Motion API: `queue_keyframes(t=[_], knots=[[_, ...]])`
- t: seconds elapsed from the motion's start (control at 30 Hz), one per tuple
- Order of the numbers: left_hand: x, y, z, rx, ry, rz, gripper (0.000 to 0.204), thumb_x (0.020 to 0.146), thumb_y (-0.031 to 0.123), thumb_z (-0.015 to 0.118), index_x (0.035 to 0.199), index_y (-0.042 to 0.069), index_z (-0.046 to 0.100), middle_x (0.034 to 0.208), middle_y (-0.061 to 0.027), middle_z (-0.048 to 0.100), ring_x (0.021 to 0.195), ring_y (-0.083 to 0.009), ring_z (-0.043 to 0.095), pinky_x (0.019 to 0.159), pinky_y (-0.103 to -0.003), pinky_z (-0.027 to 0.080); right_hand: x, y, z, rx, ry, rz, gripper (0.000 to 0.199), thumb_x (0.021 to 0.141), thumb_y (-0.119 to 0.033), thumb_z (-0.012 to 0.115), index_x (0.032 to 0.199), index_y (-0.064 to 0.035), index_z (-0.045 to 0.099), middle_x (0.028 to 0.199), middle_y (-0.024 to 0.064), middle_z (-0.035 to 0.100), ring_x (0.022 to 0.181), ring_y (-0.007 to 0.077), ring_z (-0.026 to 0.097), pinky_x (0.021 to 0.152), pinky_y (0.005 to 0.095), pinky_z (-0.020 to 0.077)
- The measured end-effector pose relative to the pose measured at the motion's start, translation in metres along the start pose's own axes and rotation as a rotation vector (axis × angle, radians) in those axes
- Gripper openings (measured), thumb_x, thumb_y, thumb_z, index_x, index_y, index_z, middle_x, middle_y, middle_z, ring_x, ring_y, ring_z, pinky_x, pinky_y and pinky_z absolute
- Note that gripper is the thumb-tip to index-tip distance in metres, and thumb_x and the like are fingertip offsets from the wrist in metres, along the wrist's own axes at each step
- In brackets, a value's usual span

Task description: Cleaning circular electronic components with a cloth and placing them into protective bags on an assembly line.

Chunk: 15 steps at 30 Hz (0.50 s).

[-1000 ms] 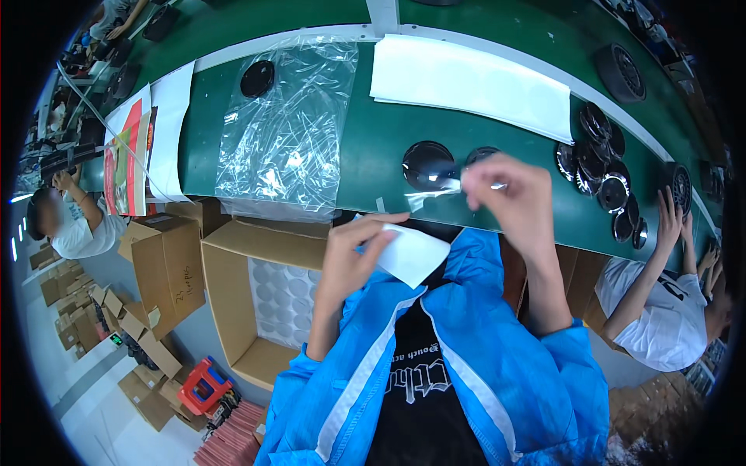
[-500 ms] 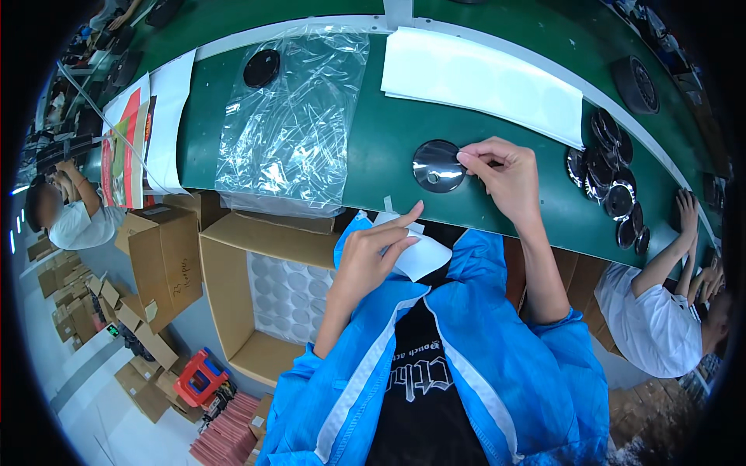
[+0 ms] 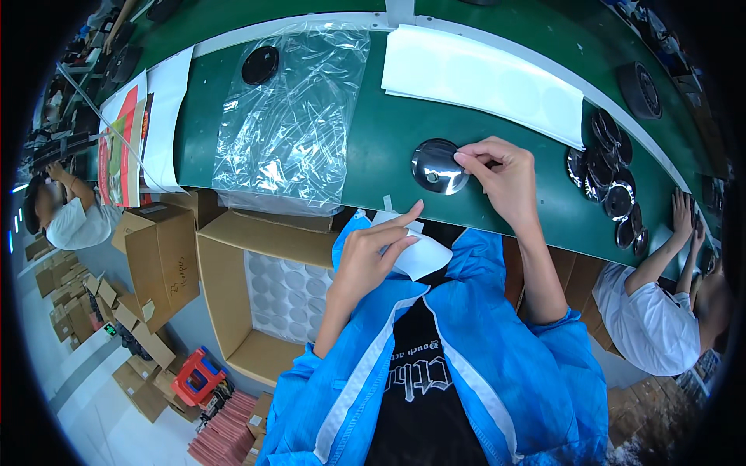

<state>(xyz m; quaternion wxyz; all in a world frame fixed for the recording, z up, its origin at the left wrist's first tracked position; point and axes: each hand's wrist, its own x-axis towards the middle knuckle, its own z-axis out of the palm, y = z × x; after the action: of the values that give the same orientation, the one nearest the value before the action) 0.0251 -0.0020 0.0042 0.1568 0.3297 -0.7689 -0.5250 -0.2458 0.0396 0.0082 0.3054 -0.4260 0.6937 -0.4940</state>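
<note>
A glossy black disc [image 3: 435, 159] with a small hole below its middle lies near the front edge of the green table. The thumb and index finger of my right hand [image 3: 507, 177] pinch together at its right edge; whether a thin film sits between them is too small to tell. Below the table edge, my left hand [image 3: 367, 252] is closed on a piece of white paper [image 3: 425, 256], its index finger pointing out. A small pale strip [image 3: 388, 203] shows at the table edge beyond that fingertip.
White sheets with faint circles [image 3: 482, 74] lie behind the disc. Several black discs [image 3: 610, 167] are heaped at right. A clear plastic bag [image 3: 287, 124] bears another black disc [image 3: 259, 65]. An open carton [image 3: 225, 287] stands lower left. Co-workers sit at both sides.
Both hands keep nearly the same place and grip. The shine on the disc has shifted, and its tilt may have changed slightly.
</note>
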Motion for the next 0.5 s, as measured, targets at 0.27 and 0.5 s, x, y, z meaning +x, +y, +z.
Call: queue_keyframes(t=[0.27,0.5], knots=[[-0.056,-0.069,-0.025,-0.335,0.013,-0.517,0.028,0.110,0.019,0.067,0.110,-0.007,0.079,0.099,-0.0055,0.080,0.087,-0.0104,0.070,0.076,-0.026,0.055,-0.043,-0.033,-0.035,-0.937,0.012,-0.312,0.064,0.080,-0.006,0.089,0.142,-0.0061,0.070,0.130,0.0171,0.069,0.113,0.0344,0.068,0.095,0.0433,0.0592],[-0.066,-0.235,-0.108,-0.357,0.508,-0.758,0.030,0.109,0.027,0.069,0.116,-0.001,0.076,0.098,-0.0047,0.073,0.080,-0.0099,0.066,0.065,-0.030,0.054,-0.031,-0.062,-0.019,-0.621,-0.053,-0.318,0.065,0.080,-0.018,0.086,0.143,-0.0122,0.069,0.135,0.0171,0.062,0.124,0.0401,0.059,0.105,0.0495,0.0532]])
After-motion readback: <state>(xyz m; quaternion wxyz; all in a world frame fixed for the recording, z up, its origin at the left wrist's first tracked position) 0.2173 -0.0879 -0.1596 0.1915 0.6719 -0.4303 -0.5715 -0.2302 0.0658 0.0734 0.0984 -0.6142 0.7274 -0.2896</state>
